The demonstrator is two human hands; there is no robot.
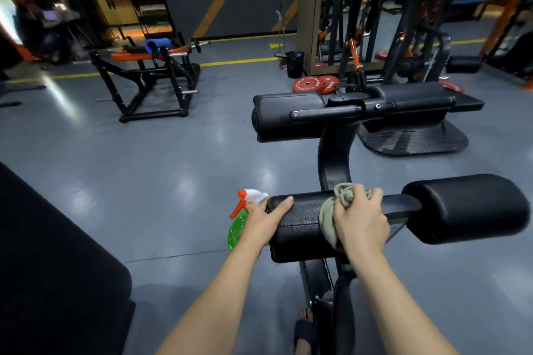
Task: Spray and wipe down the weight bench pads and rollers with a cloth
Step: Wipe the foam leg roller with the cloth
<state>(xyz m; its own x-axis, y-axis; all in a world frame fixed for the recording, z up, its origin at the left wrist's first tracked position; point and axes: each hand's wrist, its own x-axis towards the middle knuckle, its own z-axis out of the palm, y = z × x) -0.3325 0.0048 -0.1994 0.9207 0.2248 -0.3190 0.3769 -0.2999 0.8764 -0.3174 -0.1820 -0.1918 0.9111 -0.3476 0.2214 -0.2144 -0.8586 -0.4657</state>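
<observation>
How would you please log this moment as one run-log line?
right hand: grips cloth on roller | left hand: holds spray bottle, finger on roller

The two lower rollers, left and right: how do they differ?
The left roller has a cloth wrapped round it, gripped by the right hand; the right roller is bare. The left hand, holding a spray bottle, touches the left roller; nothing touches the right roller. The left roller looks matte with a seam line; the right roller looks smooth and shiny. Both are black, padded, on the same bar.
</observation>
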